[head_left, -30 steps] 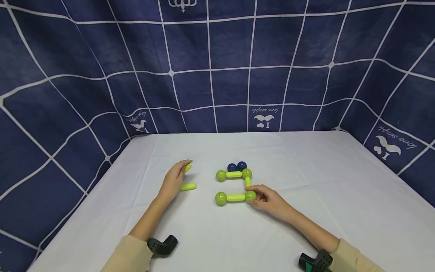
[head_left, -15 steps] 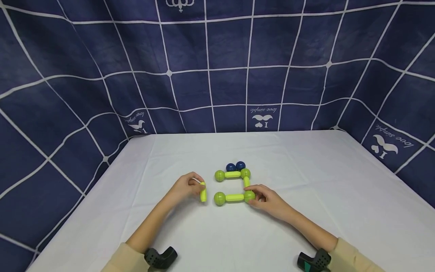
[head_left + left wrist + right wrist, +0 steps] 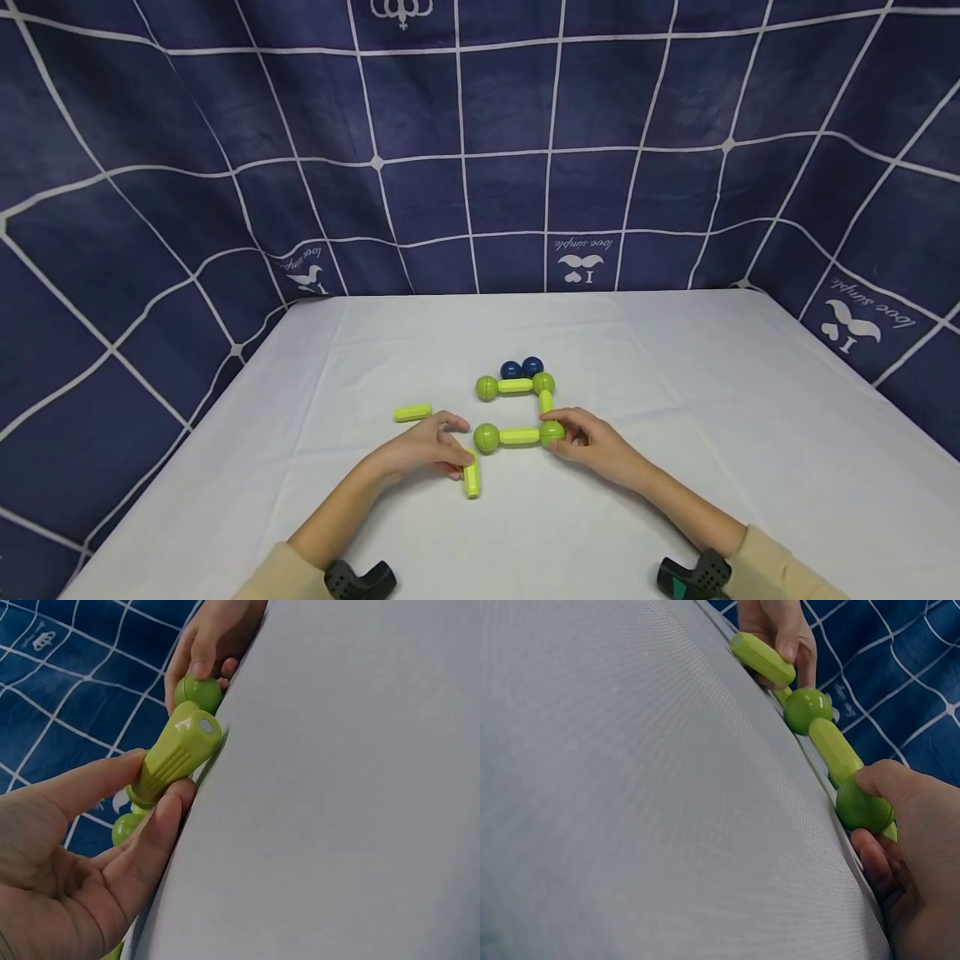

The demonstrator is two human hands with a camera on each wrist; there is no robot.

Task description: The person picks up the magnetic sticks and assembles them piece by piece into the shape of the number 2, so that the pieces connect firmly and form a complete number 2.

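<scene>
Three sides of a yellow-green plastic rod-and-ball frame (image 3: pixel 520 437) look joined, so I judge that the work is past its middle; the left side is open. Nearest to the person, one loose yellow-green ridged rod (image 3: pixel 472 485) is pinched by the fingertips of the left hand (image 3: pixel 427 447), beside the near left corner; whether it touches the frame, I cannot tell. Its long axis runs from near to far, with one end pointing towards the person. Slightly farther, a glossy green ball (image 3: pixel 487 438) ends the near side, and the right hand (image 3: pixel 596 450) grips another green ball (image 3: pixel 551 433) at the near right corner. Farther to the left, a second loose rod (image 3: pixel 412 412), also not yet attached, lies with its axis left to right on the white cloth (image 3: pixel 637 358). Farthest, two glossy dark blue balls (image 3: pixel 511 370) rest side by side, just beyond the frame, and seem not attached either.
</scene>
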